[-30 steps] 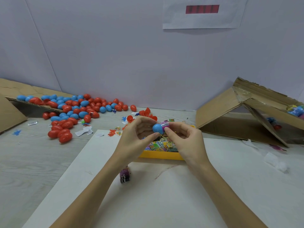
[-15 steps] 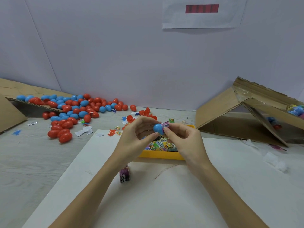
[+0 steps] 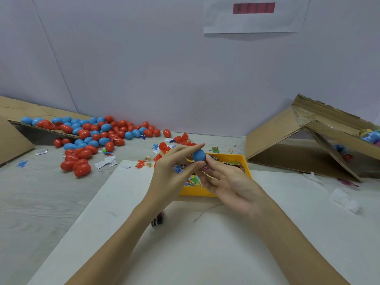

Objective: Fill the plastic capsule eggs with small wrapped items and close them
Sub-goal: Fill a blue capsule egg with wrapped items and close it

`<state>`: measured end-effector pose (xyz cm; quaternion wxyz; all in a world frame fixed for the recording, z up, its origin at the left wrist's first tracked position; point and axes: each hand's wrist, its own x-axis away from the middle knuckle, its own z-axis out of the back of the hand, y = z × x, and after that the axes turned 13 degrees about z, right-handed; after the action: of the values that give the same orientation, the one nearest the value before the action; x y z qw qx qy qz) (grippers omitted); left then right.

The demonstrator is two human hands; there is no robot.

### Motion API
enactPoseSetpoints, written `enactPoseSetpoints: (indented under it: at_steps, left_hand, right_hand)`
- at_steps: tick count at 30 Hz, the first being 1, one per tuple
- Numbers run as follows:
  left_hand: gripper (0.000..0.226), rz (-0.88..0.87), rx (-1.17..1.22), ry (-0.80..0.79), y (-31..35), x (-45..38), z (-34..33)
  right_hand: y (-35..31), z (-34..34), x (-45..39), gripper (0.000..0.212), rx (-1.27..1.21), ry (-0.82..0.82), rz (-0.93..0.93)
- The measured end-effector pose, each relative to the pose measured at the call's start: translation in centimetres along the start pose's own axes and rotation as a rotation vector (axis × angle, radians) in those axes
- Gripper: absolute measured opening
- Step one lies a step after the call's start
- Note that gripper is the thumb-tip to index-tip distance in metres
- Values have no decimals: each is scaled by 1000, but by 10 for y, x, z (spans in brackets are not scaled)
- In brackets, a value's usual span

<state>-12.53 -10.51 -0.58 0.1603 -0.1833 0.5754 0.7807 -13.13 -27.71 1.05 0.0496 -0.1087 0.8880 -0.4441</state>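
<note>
The blue capsule egg half [image 3: 199, 155] sits in the air just above the yellow tray [image 3: 230, 156] of printed wrapped items [image 3: 192, 180], held between both hands. The left hand [image 3: 172, 171] pinches it between thumb and fingers, the index finger stretched out over its dome; the right hand [image 3: 228, 182] meets it from below, thumb tip pressed at its lower edge, where a bit of pink-and-dark wrapper [image 3: 206, 166] shows against the fingers. The shell is probably thin, hard plastic: very light, stiff, smooth enough to squirt out of a tight pinch, and likely to flex or pop apart if squeezed across its rim. The safest hold looks to be on the rounded dome, with pressure along the egg's length rather than across the seam. Its long axis runs roughly upright, tilted slightly, dome pointing up and away toward the wall; the open end faces down toward the right thumb, though the rim itself is hidden.
</note>
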Motion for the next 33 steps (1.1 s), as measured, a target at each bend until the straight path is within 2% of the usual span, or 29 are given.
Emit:
enactPoseSetpoints:
  at_steps: [4, 7, 10, 14, 20, 25, 30, 33]
  left_hand:
    - [46, -69, -60, 12, 0, 0, 0]
    - [54, -57, -79, 63, 1, 1, 0]
    - [40, -84, -46, 82, 2, 0, 0]
    - [35, -80, -9, 61, 2, 0, -1]
    - [33, -98, -19, 62, 1, 0, 0]
    - [29, -88, -49, 61, -2, 1, -1]
    - [44, -21, -78, -69, 0, 2, 1]
    - [43, -81, -193, -44, -1, 1, 3]
  right_hand:
    - [1, -4, 1, 29, -92, 16, -66]
    - [1, -7, 2, 29, -178, 25, -111]
    - [0, -9, 3, 33, -217, 18, -133]
    - [0, -10, 4, 29, -225, 35, -151]
    - [1, -12, 5, 57, -237, 82, -152]
    - [2, -14, 7, 53, -226, 93, -131]
    - [3, -8, 4, 31, 0, 23, 7]
    - [6, -5, 4, 28, 186, -9, 138]
